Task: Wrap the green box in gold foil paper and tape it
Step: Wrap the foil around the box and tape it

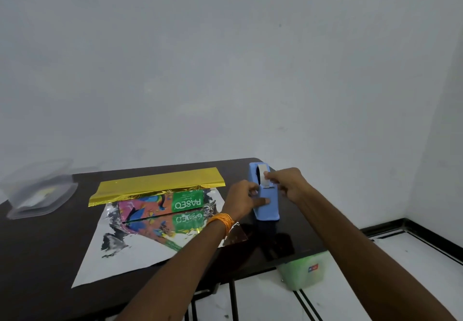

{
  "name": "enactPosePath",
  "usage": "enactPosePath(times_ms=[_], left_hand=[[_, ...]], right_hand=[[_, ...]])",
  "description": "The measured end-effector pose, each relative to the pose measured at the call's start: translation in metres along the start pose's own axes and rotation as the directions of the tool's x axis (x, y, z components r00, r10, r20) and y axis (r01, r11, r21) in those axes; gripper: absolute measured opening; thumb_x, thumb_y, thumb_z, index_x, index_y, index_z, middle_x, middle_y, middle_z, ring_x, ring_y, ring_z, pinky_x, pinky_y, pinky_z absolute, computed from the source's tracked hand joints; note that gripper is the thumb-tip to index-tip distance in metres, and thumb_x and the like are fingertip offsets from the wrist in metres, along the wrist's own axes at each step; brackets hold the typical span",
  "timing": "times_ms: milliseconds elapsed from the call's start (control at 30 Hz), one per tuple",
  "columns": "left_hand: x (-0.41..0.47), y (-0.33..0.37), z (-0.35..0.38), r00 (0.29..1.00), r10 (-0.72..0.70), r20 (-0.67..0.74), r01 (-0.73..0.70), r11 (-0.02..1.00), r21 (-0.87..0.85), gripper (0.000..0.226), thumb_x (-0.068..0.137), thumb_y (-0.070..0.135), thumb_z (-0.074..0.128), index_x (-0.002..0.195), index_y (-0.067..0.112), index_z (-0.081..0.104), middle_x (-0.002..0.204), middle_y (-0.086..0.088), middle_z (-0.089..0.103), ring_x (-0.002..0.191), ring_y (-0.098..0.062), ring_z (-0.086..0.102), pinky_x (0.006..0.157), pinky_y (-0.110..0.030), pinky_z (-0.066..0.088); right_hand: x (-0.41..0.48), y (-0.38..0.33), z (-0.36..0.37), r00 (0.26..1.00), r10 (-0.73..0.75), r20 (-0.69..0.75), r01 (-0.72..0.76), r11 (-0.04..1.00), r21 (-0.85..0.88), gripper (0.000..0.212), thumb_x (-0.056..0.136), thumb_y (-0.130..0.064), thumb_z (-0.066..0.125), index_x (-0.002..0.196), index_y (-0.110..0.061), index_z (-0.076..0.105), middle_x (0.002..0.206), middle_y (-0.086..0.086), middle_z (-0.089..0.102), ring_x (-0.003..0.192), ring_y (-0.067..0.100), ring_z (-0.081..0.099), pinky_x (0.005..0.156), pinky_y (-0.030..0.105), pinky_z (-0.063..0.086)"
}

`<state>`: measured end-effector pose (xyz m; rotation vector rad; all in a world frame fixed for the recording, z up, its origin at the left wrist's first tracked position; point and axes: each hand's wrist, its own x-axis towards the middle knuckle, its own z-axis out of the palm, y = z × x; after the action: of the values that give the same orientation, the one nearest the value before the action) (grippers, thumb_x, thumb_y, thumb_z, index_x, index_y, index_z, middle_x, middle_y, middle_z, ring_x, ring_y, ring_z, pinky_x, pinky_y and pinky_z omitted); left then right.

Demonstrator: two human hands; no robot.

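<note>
Now, right of centre, the left hand (246,196) is holding the blue plastic tape dispenser (271,210) while the right hand (285,182) is pinching its white tape (262,171), the green cardboard box (188,201) lying lower centre on thin gold foil paper (155,182), probably slippery, best gripped by its edges.

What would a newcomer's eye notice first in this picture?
The gold foil flap over the colourful box, on the dark table, stands out first. To its right, the left hand holds a blue dispenser while the right hand pinches its tape.
</note>
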<state>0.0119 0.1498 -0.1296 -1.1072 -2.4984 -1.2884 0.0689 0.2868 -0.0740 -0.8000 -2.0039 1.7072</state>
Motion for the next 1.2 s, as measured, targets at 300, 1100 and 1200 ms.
enactPosePath(times_ms=[300, 1100, 1200], left_hand=[[0.001, 0.004, 0.005, 0.999, 0.04, -0.033, -0.037, 0.996, 0.079, 0.04, 0.074, 0.041, 0.082, 0.092, 0.007, 0.071, 0.082, -0.001, 0.057, 0.074, -0.017, 0.052, 0.062, -0.026, 0.034], [-0.019, -0.013, -0.015, 0.999, 0.019, 0.034, -0.02, 1.0, 0.019, 0.066, 0.068, 0.026, 0.088, 0.128, 0.018, 0.062, 0.093, -0.004, 0.07, 0.082, -0.02, 0.066, 0.077, -0.036, 0.055], [-0.027, -0.029, -0.051, 0.997, 0.029, -0.07, -0.028, 0.999, 0.015, 0.043, 0.075, 0.024, 0.081, 0.116, 0.021, 0.068, 0.084, 0.003, 0.07, 0.078, -0.014, 0.067, 0.077, -0.038, 0.056]], right_hand=[[-0.02, 0.008, -0.003, 0.995, -0.053, -0.087, 0.049, 0.998, -0.047, 0.025, 0.084, -0.019, 0.079, 0.08, 0.001, 0.064, 0.073, 0.015, 0.057, 0.051, 0.019, 0.048, 0.046, 0.028, 0.041], [-0.055, 0.052, -0.024, 0.848, -0.525, -0.066, 0.418, 0.741, -0.525, 0.026, 0.086, -0.028, 0.071, 0.068, -0.011, 0.066, 0.061, 0.004, 0.066, 0.059, 0.022, 0.067, 0.059, 0.043, 0.059], [-0.064, 0.033, -0.007, 0.815, -0.578, 0.044, 0.517, 0.691, -0.505, 0.021, 0.088, -0.022, 0.07, 0.068, -0.018, 0.065, 0.063, -0.004, 0.068, 0.06, 0.011, 0.064, 0.06, 0.032, 0.055]])
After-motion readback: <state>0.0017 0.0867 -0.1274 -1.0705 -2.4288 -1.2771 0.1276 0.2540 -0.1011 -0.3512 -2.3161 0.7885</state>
